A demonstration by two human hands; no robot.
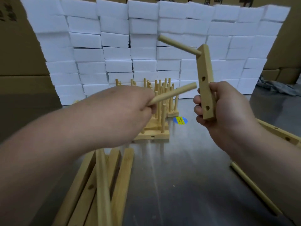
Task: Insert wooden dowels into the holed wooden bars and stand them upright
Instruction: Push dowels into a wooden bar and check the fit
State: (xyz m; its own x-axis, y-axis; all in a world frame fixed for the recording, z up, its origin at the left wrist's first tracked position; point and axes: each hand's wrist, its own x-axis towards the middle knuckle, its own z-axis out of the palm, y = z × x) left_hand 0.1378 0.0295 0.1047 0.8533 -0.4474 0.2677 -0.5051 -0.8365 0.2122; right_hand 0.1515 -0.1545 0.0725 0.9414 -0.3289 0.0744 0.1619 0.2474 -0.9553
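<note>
At frame centre-right, the right hand grips a holed wooden bar upright, one dowel seated near its top. The left hand pinches a second dowel, its tip just beside the bar's middle hole.

Person in view as two arms, uncovered. The bare left hand has a broad, smooth back and rounded knuckles; the left forearm behind it is thick, bare along all that shows. The bare right hand is of like build, its fingertips short and blunt; the right forearm is bare too. Wide lens swells the near parts; fine detail blurred
</note>
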